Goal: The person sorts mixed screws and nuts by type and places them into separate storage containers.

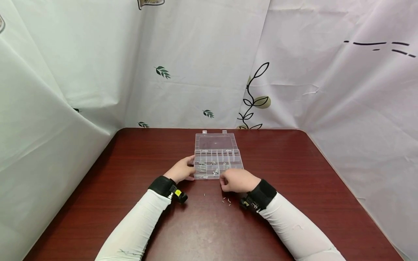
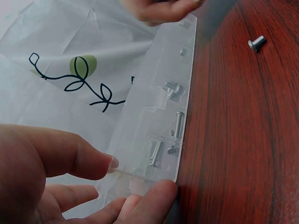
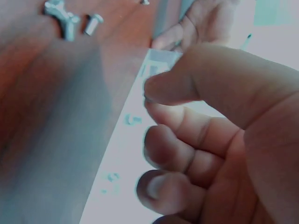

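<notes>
A clear plastic compartment box lies on the table, its lid folded back away from me. My left hand grips the box's left side, thumb and fingers at its edge. Long screws and shorter screws sit in separate compartments. Over the front right of the box is my right hand, fingers curled. Its thumb and index fingertips pinch together on a tiny dark bit, apparently a small screw, almost wholly hidden. Several small screws lie loose before the box.
A single screw lies on the dark red wooden table, apart from the loose group. White printed curtains hang behind and along both sides of the table. Black wrist-worn cameras stick out inward from the wrists.
</notes>
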`<state>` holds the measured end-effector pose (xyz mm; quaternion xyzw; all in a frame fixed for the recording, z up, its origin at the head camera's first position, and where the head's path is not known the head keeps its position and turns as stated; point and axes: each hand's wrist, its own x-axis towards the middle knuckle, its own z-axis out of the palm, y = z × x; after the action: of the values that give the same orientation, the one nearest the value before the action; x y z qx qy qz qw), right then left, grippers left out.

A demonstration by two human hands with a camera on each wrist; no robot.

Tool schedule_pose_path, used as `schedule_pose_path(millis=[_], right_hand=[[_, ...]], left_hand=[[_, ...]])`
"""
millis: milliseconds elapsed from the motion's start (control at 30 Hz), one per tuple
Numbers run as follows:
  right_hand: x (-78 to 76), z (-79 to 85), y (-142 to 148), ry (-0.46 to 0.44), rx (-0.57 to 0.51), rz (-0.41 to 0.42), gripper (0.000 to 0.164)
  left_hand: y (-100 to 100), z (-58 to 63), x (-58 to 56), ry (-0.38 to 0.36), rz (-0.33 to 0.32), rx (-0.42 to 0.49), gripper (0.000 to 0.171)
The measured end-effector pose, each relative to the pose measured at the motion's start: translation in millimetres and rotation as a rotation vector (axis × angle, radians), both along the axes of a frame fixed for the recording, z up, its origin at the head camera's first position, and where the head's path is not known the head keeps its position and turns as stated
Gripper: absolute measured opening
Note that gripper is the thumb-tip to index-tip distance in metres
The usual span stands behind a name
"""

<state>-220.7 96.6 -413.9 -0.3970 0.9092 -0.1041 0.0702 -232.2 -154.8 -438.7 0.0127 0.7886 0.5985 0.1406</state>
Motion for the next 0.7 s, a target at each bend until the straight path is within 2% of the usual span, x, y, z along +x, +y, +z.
schedule_pose_path(millis=[367, 500, 700], right_hand=[[-10.8, 12.1, 11, 0.151, -0.199, -0.163, 0.010], [-16.7, 8.5, 14, 0.153, -0.202, -0.222, 0.009], [-23.6, -0.6, 18, 0.146, -0.184, -0.263, 0.010]], left_hand=[[1, -0.5, -0.4, 0.006, -0.020, -0.010, 0.078], [0, 0.7, 1.4, 0.009, -0.022, -0.025, 0.077], [1, 1.7, 4.2, 0.010, -0.018, -0.027, 0.077]])
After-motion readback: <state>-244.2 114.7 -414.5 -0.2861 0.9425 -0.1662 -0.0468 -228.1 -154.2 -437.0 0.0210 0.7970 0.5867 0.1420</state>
